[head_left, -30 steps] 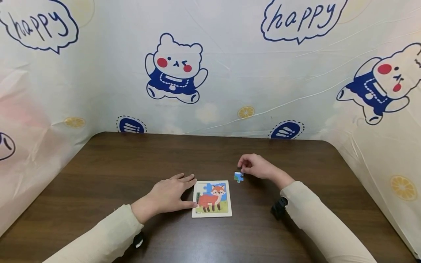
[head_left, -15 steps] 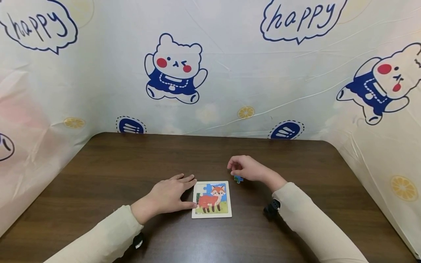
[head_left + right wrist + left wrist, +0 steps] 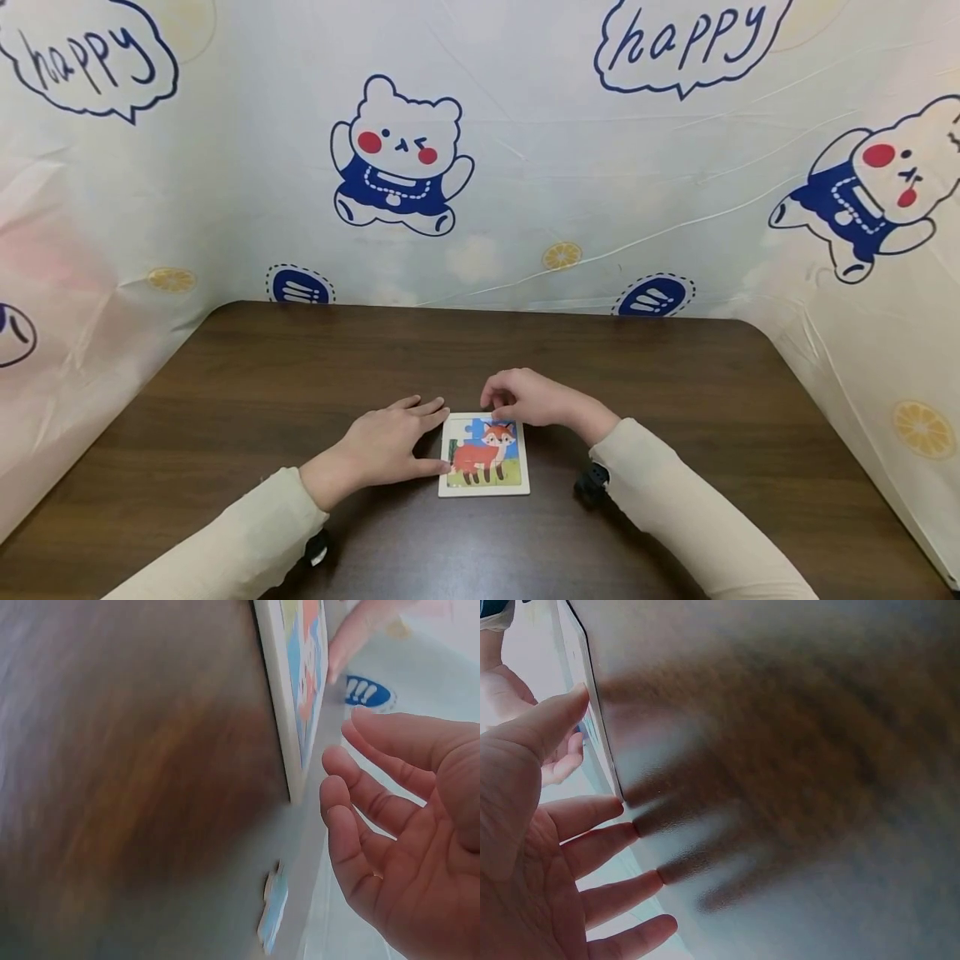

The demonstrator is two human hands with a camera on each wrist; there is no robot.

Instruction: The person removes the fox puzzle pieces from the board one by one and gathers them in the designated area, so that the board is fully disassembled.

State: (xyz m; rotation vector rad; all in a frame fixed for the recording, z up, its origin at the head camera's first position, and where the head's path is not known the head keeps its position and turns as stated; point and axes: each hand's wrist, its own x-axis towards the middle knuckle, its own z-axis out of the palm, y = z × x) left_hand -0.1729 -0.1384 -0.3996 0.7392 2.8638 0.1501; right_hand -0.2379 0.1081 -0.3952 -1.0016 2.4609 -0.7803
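A fox jigsaw puzzle (image 3: 483,463) in a pale square frame lies flat on the table, with a pale patch at its upper left. My left hand (image 3: 381,446) rests at the left side, fingers spread and straight, thumb and a fingertip at the frame's edge. By the far right corner of the frame my right hand (image 3: 542,400) hovers with loosely curled fingers. Nothing shows between its fingers (image 3: 346,836) in the right wrist view. A loose blue puzzle piece (image 3: 274,909) lies on the table there, apart from the frame and the hand; in the head view it is hidden.
The brown wooden table (image 3: 337,358) extends around both hands. Behind it hangs a pale curtain (image 3: 510,183) printed with bears and lemon slices. A dark wrist camera (image 3: 591,485) sits under the right sleeve.
My right hand has moved left, from beside the loose puzzle piece over it to the frame's far right corner, covering the piece from above. My left hand and the puzzle have stayed put.
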